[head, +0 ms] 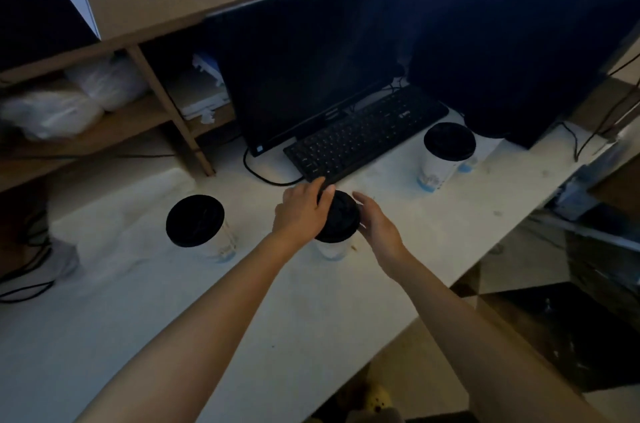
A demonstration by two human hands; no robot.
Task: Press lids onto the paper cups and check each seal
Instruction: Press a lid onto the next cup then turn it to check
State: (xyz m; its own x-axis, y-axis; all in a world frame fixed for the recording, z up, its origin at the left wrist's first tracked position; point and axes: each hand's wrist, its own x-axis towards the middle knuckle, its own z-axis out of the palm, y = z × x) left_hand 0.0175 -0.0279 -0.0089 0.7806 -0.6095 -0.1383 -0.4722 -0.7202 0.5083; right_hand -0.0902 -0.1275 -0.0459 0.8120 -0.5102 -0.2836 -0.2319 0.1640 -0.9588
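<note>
Three white paper cups with black lids stand on the white counter. The middle cup carries a black lid, and both hands are at it. My left hand lies over the lid's left side, fingers curled on the rim. At the lid's right edge my right hand touches it with spread fingers. Another lidded cup stands to the left with its lid on top. The third lidded cup stands at the right, near the keyboard.
A black keyboard and a dark monitor sit just behind the middle cup. A second dark screen is at the right. Wooden shelves with plastic bags stand at the left. The counter's front edge runs diagonally at the right.
</note>
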